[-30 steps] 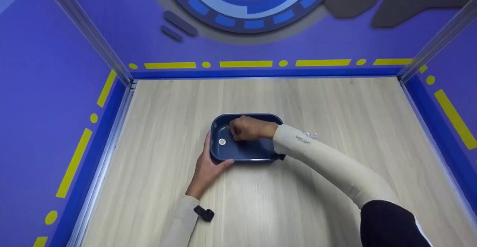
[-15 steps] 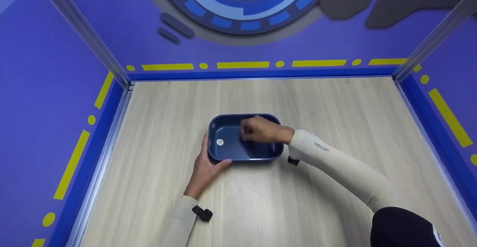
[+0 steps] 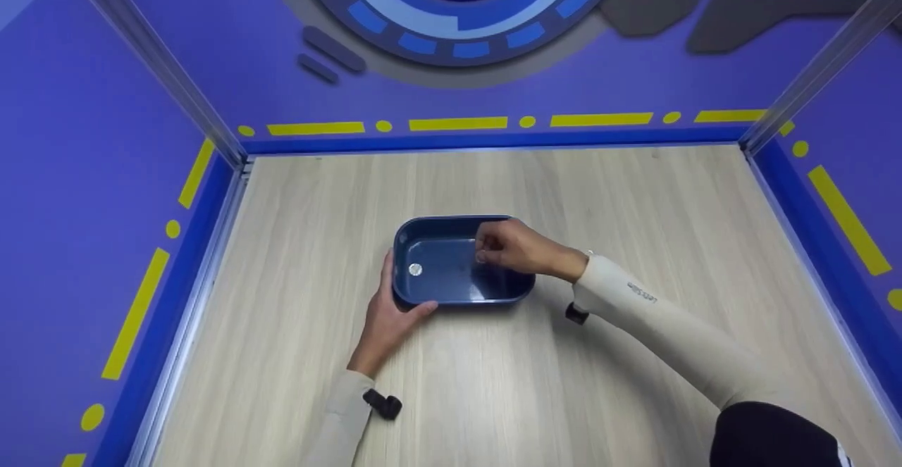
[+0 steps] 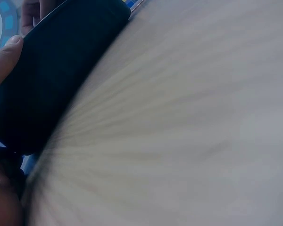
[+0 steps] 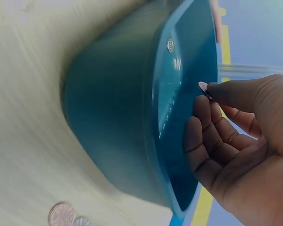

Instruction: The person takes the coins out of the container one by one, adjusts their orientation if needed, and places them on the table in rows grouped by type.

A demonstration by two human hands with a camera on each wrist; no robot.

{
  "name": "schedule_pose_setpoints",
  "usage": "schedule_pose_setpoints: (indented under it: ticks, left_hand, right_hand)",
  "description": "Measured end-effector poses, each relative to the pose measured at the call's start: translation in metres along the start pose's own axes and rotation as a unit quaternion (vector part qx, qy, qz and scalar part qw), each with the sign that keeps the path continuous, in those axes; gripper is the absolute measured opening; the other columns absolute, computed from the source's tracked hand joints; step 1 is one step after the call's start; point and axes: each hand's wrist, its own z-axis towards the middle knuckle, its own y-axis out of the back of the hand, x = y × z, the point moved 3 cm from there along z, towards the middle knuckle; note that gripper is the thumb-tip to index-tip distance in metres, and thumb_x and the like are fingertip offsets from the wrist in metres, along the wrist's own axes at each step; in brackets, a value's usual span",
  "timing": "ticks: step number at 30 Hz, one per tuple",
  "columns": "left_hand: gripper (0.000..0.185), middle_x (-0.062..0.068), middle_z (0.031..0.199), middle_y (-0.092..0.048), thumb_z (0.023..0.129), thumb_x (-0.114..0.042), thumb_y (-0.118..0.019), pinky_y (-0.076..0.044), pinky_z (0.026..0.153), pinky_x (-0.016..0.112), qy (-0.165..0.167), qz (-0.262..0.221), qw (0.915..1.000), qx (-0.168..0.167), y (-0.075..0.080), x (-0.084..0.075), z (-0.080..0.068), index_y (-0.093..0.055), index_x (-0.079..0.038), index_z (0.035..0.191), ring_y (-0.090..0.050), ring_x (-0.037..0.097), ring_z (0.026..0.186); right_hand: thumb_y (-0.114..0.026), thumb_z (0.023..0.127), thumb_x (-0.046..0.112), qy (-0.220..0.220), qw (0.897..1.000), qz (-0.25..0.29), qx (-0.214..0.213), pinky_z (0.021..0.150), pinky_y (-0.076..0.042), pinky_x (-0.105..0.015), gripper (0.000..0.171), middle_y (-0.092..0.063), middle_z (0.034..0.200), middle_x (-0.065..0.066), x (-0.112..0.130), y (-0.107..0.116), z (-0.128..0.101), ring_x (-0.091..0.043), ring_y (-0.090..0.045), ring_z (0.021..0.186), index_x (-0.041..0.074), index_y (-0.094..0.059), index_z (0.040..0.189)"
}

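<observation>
A dark blue plastic tub (image 3: 451,294) with rounded corners stands on the wooden table. My left hand (image 3: 386,319) grips its near left corner, thumb at the front rim and fingers along the left wall. Inside, toward the left end, lies a silvery coin (image 3: 415,269), which also shows in the right wrist view. My right hand (image 3: 525,247) is over the tub's right half. Between its thumb and fingertips it pinches a coin (image 5: 204,89), seen nearly edge-on in the right wrist view.
On the table beside the tub's right end lie a copper-coloured coin (image 5: 61,215) and a silvery coin (image 5: 80,221); in the head view the right sleeve (image 3: 648,319) mostly hides that spot. Purple-blue walls (image 3: 451,94) enclose the table's back and sides.
My right hand has drawn back to the right, from the tub's middle-left to its right half. My left hand keeps its grip on the tub, and the coin inside stays put.
</observation>
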Motion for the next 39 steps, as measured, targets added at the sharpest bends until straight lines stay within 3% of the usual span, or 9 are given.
schedule_pose_setpoints:
  ticks: [10,19,26,30,39]
  left_hand:
    - [0.129,0.021,0.175,-0.037,0.083,-0.046,-0.097,-0.034,0.126,0.063,-0.008,0.007,0.9999,-0.006,-0.001,0.000,0.000,-0.014,-0.025,0.179,-0.042,0.043,0.157]
    - [0.131,0.015,0.179,-0.032,0.082,-0.046,-0.097,-0.033,0.128,0.061,-0.005,-0.006,1.0000,0.001,-0.001,0.001,0.000,-0.013,-0.022,0.179,-0.038,0.039,0.160]
    - [0.132,0.016,0.178,-0.034,0.081,-0.047,-0.098,-0.033,0.127,0.061,-0.007,-0.007,1.0000,0.002,-0.001,0.000,0.000,-0.013,-0.023,0.179,-0.040,0.039,0.159]
    - [0.131,0.016,0.178,-0.034,0.082,-0.047,-0.097,-0.032,0.128,0.060,-0.004,-0.008,1.0000,0.003,-0.001,0.001,0.000,-0.013,-0.024,0.179,-0.039,0.039,0.159]
    - [0.131,0.014,0.178,-0.033,0.082,-0.048,-0.097,-0.031,0.129,0.061,0.001,-0.004,1.0000,0.002,-0.001,0.000,-0.001,-0.012,-0.025,0.179,-0.037,0.038,0.160]
  right_hand:
    - [-0.078,0.103,0.009,-0.042,0.998,0.028,-0.039,0.070,-0.051,-0.025,0.005,-0.077,0.089,-0.002,-0.013,0.020,-0.028,-0.013,-0.065,0.078,0.006,-0.075,0.103]
    - [-0.079,0.103,0.009,-0.072,0.991,0.075,-0.082,0.068,-0.054,-0.023,0.006,-0.077,0.090,-0.011,-0.029,0.033,-0.049,-0.021,-0.069,0.076,0.004,-0.075,0.103]
    - [-0.077,0.102,0.005,-0.102,0.983,0.080,-0.131,0.071,-0.052,-0.023,0.004,-0.074,0.089,-0.013,-0.047,0.041,-0.068,-0.023,-0.067,0.079,0.002,-0.076,0.105]
    - [-0.077,0.100,0.001,-0.110,0.977,0.075,-0.165,0.073,-0.051,-0.022,0.004,-0.074,0.088,-0.011,-0.061,0.045,-0.080,-0.017,-0.066,0.078,-0.001,-0.075,0.103]
    - [-0.077,0.100,-0.001,-0.148,0.964,0.089,-0.203,0.067,-0.053,-0.020,0.007,-0.075,0.093,-0.017,-0.098,0.051,-0.117,-0.015,-0.067,0.078,-0.006,-0.073,0.104]
